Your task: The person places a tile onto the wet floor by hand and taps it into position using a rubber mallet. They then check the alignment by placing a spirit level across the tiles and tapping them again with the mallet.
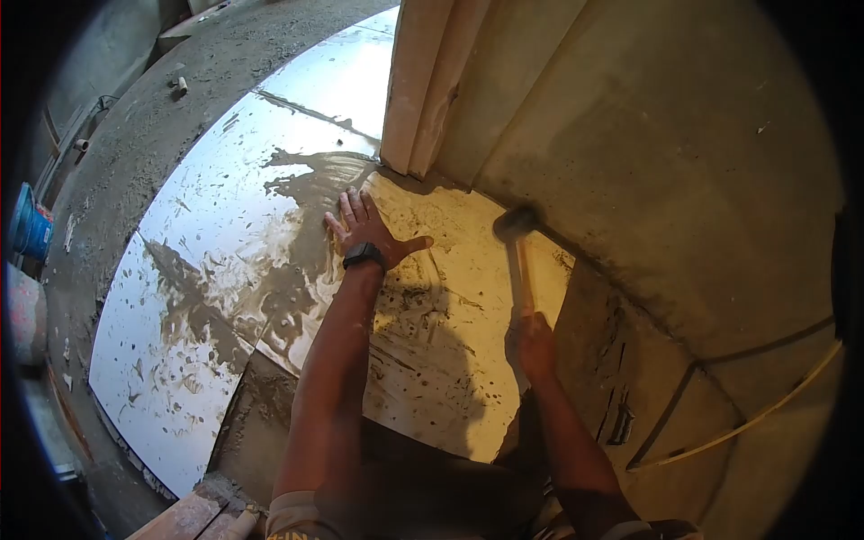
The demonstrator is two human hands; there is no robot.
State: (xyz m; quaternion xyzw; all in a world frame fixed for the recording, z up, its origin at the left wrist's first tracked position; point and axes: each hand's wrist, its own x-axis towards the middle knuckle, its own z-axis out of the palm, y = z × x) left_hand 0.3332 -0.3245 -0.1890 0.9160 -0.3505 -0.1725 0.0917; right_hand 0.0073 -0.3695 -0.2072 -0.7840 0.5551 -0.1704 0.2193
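My left hand [373, 232] lies flat with fingers spread on a large floor tile [459, 297] smeared with wet grey mortar; a dark watch [364, 256] is on that wrist. My right hand [536, 346] is wrapped round the wooden handle of a mallet [517, 225]. The mallet's dark head is over the tile's far right edge, close to the wall, and slightly blurred. Whether the head touches the tile I cannot tell.
More mortar-smeared tiles [180, 288] extend left. A door frame [418, 90] and wall [666, 135] rise ahead and right. A blue bucket [34, 225] stands far left. A yellow hose-like strip [747, 427] curves at the lower right.
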